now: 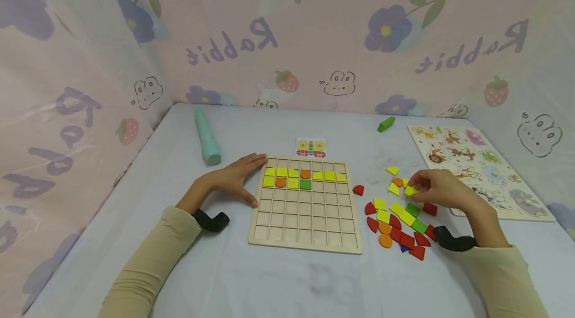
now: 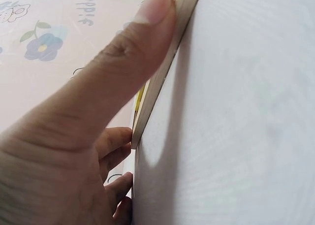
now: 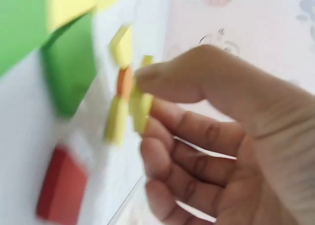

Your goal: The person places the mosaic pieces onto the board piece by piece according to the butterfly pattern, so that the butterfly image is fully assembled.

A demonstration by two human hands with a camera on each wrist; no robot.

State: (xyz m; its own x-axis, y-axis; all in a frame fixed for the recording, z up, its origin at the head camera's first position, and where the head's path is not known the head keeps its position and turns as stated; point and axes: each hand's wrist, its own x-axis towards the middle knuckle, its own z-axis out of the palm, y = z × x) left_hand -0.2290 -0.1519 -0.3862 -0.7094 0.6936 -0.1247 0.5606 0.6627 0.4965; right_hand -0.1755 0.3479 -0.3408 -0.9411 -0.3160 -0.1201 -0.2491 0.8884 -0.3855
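While the right hand [image 1: 437, 188] pinches a flat yellow piece [image 3: 140, 109] between thumb and fingertips, just above the white tabletop [image 1: 206, 273], the left hand [image 1: 233, 178] spreads its thumb away from its fingers along the left edge of a pale wooden square board marked in a grid [image 1: 277, 234]. That thumb touches the board's side, and the fingers reach its far left corner. The held piece is partly covered by the fingers, so its exact outline cannot be told.

Around the right hand lie loose flat pieces: yellow ones and an orange one beside its fingertips, then, closer to the wearer, a spread of yellow, red, green and orange shapes with a bit of blue among them. One red quarter-round piece [image 1: 358, 190] sits just beside the board's right edge.

On the board, a row of yellow pieces runs across with an orange disc [image 1: 305, 173] at its middle; under that disc is a green square [image 1: 305, 184]. Just past the far edge is a small printed butterfly card [image 1: 311, 148].

Farther out, a mint-green tapered cylinder [image 1: 207, 137] lies at far left, a green block [image 1: 386, 124] at far right, and a wooden animal-picture puzzle board [image 1: 503, 216] beyond the right hand.
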